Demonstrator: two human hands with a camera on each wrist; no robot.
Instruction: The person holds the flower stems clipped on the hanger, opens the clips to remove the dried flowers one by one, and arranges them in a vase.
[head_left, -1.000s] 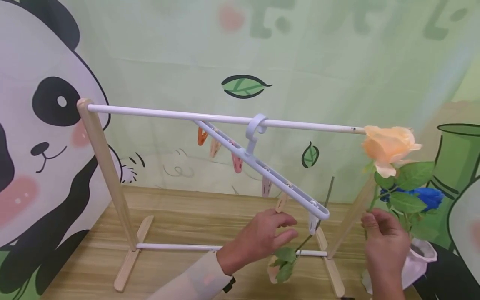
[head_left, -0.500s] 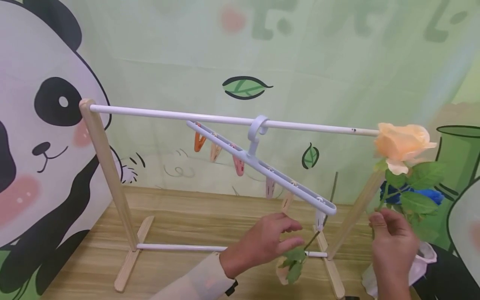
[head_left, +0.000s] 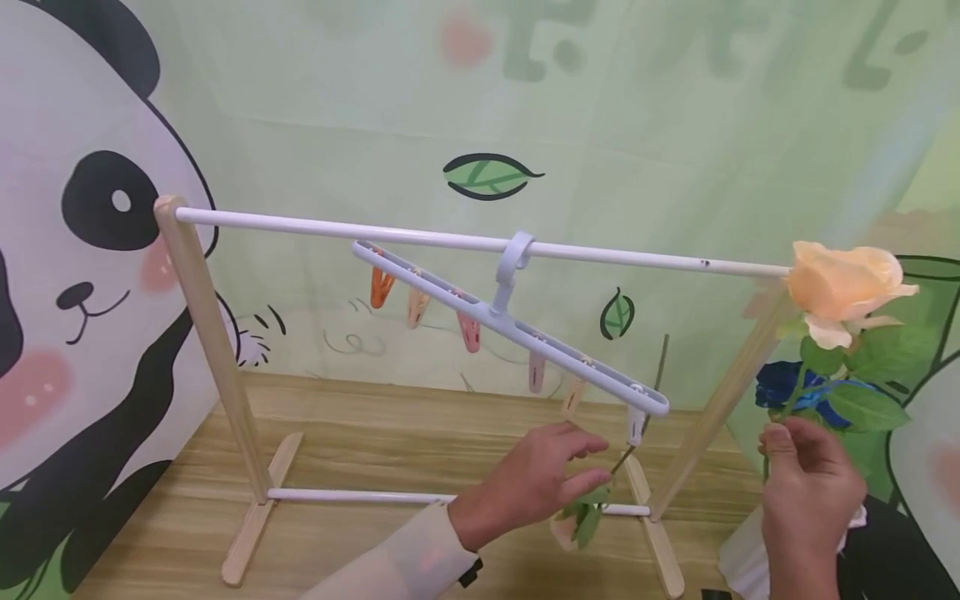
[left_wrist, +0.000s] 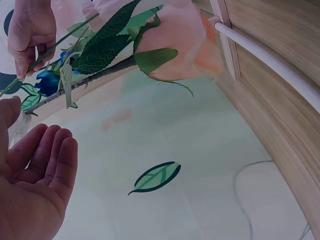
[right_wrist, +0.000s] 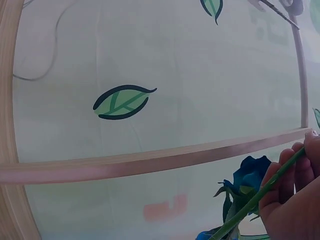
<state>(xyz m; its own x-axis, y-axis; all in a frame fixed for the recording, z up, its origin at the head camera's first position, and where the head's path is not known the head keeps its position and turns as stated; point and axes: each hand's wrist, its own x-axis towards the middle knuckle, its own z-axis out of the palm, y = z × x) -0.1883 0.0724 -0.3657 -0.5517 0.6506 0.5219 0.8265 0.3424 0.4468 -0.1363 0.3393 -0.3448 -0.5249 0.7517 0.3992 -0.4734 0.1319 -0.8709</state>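
Peach rose (head_left: 847,287) is up in the right hand (head_left: 813,492), stem (right_wrist: 245,208) pinched between thumb and fingers, toward the desk's (head_left: 360,433) right edge. Left hand (head_left: 528,471) holds nothing, thumb and fingers apart, near the clipped rose (left_wrist: 175,45). Should handle light: stem fairly stiff, petals soft, easily crushed; grab the stem below the leaves. Left wrist shows the clipped rose's bloom, mostly hidden in head view; right wrist shows the blue rose (right_wrist: 250,175) close, no peach bloom.
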